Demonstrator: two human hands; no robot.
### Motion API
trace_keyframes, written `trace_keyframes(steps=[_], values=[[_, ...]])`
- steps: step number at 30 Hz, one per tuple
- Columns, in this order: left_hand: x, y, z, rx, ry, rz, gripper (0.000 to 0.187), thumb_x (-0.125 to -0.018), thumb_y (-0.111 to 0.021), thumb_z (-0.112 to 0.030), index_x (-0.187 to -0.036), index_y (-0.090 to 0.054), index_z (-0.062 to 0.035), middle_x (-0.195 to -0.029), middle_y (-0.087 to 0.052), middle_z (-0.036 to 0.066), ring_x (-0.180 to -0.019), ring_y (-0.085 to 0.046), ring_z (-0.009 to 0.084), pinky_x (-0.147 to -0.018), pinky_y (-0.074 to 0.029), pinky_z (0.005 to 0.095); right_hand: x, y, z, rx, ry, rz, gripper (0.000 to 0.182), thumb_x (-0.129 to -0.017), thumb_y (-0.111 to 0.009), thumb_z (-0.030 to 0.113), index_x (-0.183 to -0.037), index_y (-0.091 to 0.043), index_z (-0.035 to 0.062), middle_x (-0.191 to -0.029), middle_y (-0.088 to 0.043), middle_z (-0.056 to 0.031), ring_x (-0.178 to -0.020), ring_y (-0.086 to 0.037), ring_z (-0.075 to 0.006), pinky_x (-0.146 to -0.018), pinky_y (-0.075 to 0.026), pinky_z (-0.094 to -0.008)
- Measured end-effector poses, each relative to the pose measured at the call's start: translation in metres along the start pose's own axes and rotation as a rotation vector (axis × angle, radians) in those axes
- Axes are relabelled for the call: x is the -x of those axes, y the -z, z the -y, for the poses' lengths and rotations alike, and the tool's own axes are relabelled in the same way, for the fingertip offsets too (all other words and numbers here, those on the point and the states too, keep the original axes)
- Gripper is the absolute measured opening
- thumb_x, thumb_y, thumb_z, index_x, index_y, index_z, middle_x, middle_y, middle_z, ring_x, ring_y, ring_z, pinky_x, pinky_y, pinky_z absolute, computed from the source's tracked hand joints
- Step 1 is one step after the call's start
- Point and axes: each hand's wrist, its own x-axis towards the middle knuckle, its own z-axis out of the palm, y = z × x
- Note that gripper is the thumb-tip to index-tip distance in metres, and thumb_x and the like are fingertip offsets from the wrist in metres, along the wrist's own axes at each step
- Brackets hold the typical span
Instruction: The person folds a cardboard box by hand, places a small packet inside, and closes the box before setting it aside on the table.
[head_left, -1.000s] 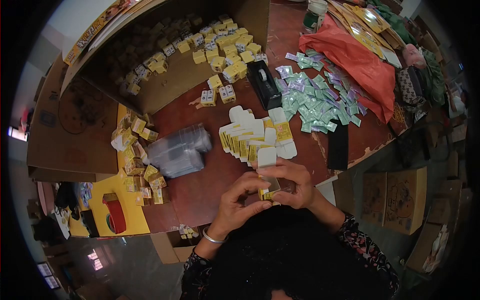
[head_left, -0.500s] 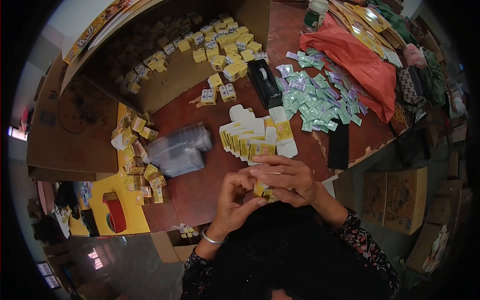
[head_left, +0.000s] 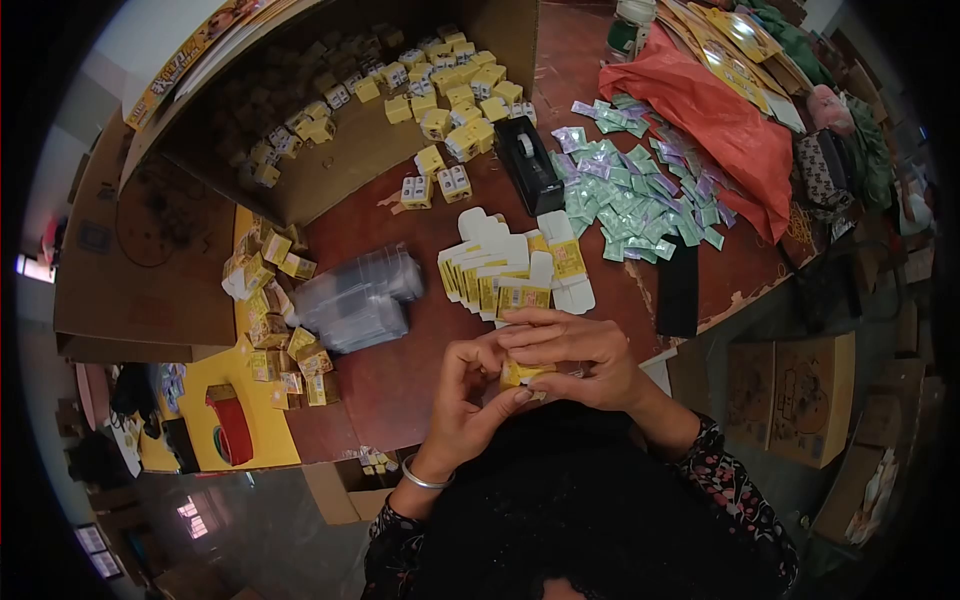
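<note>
Both hands meet at the near edge of the table around a small yellow box [head_left: 515, 374]. My left hand [head_left: 468, 392] grips it from the left, thumb along its lower side. My right hand [head_left: 575, 360] covers its top and right side with bent fingers, so much of the box is hidden. Just beyond the fingers lies a fanned stack of flat yellow-and-white cartons [head_left: 500, 270]. To the left of that stack are clear plastic cases [head_left: 362, 300]. A black tape dispenser [head_left: 530, 170] stands behind the cartons.
A large cardboard box [head_left: 330, 170] lies open at the back, with several small yellow-and-white boxes [head_left: 465, 100] in and before it. Green and purple sachets [head_left: 630, 190] are heaped beside a red plastic bag [head_left: 710, 120]. More small boxes [head_left: 270, 320] pile up at left.
My right thumb has moved in against the near side of the small box, and the fingers of both hands have shifted slightly around it. Everything else on the table stays put.
</note>
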Motion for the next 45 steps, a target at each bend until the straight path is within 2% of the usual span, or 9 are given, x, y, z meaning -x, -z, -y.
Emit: trace_keyframes(steps=[9,12,18,27,30,38,41,43,45], values=[[-0.003,0.0,-0.002,-0.093,0.072,-0.015,0.039,-0.091,-0.071,0.006,-0.112,-0.04,-0.0049,-0.138,-0.054,0.018,-0.117,-0.057,0.0165,-0.098,-0.05,0.0311,-0.001,-0.002,-0.001,-0.089,-0.105,-0.077,0.026,-0.09,-0.071,-0.001,-0.116,-0.074,-0.0019,-0.12,-0.074,-0.0162,-0.125,-0.064,-0.0344,-0.108,-0.049,-0.0438],[-0.002,-0.002,-0.006,-0.087,0.119,-0.003,0.037,-0.094,-0.071,0.002,-0.115,-0.041,-0.0064,-0.115,-0.053,0.006,-0.107,-0.053,0.0111,-0.101,-0.047,0.0298,0.0,0.0,-0.005,-0.16,-0.119,-0.082,0.024,-0.091,-0.07,-0.001,-0.114,-0.075,-0.0021,-0.118,-0.074,-0.0163,-0.124,-0.064,-0.0346,-0.108,-0.05,-0.0444],[0.0,-0.001,0.006,0.001,0.067,-0.029,0.039,-0.093,-0.07,0.003,-0.116,-0.041,-0.007,-0.108,-0.051,0.003,-0.096,-0.051,0.0092,-0.096,-0.046,0.0267,-0.004,0.0,0.001,-0.004,-0.058,-0.055,0.022,-0.092,-0.07,0.001,-0.113,-0.075,-0.0024,-0.117,-0.074,-0.0172,-0.124,-0.064,-0.0358,-0.106,-0.051,-0.045],[-0.002,0.003,0.008,0.006,-0.085,-0.01,0.032,-0.095,-0.067,0.004,-0.124,-0.056,-0.0028,-0.149,-0.047,0.022,-0.131,-0.054,0.0236,-0.105,-0.047,0.0353,-0.008,0.003,-0.002,0.443,0.235,-0.013,0.033,-0.086,-0.075,0.006,-0.119,-0.073,0.0027,-0.129,-0.068,-0.0175,-0.125,-0.063,-0.0387,-0.101,-0.055,-0.0452],[-0.005,0.006,0.006,-0.107,-0.068,-0.001,0.026,-0.095,-0.069,0.001,-0.119,-0.06,-0.0021,-0.145,-0.051,0.019,-0.128,-0.056,0.0224,-0.105,-0.048,0.0359,-0.004,0.004,-0.005,0.47,0.217,0.002,0.035,-0.084,-0.077,0.009,-0.119,-0.073,0.0034,-0.127,-0.069,-0.0176,-0.123,-0.064,-0.0385,-0.104,-0.053,-0.047],[-0.019,-0.002,-0.014,-0.303,0.239,0.004,0.074,-0.081,-0.085,-0.006,-0.14,-0.04,-0.0041,-0.143,-0.045,0.012,-0.125,-0.058,0.0242,-0.105,-0.051,0.0385,-0.001,0.028,-0.001,0.355,-0.105,0.24,0.052,-0.077,-0.082,0.007,-0.127,-0.066,0.0071,-0.121,-0.065,-0.0085,-0.114,-0.065,-0.0251,-0.094,-0.055,-0.0373],[-0.026,0.006,-0.026,-0.301,0.198,-0.048,0.087,-0.075,-0.092,-0.015,-0.141,-0.036,-0.0033,-0.143,-0.046,0.012,-0.125,-0.058,0.0246,-0.106,-0.05,0.0397,0.007,0.033,-0.011,0.027,-0.373,0.177,0.048,-0.078,-0.082,0.007,-0.122,-0.061,0.0053,-0.117,-0.061,-0.0054,-0.114,-0.062,-0.0179,-0.095,-0.054,-0.0329],[-0.03,0.022,-0.022,-0.225,0.026,-0.117,0.093,-0.069,-0.096,-0.022,-0.139,-0.038,-0.0028,-0.139,-0.051,0.012,-0.127,-0.057,0.0249,-0.109,-0.047,0.0413,0.013,0.027,-0.018,-0.156,-0.341,-0.086,0.046,-0.079,-0.083,0.007,-0.117,-0.058,0.005,-0.117,-0.058,-0.0055,-0.115,-0.06,-0.0154,-0.096,-0.053,-0.0312],[-0.028,0.021,-0.014,-0.156,0.109,-0.194,0.09,-0.07,-0.095,-0.021,-0.138,-0.039,-0.0027,-0.135,-0.055,0.012,-0.128,-0.056,0.0257,-0.112,-0.044,0.042,0.019,0.013,-0.03,-0.277,-0.296,-0.27,0.044,-0.081,-0.082,0.005,-0.113,-0.053,0.0048,-0.123,-0.054,-0.008,-0.117,-0.059,-0.0164,-0.098,-0.053,-0.0315]])
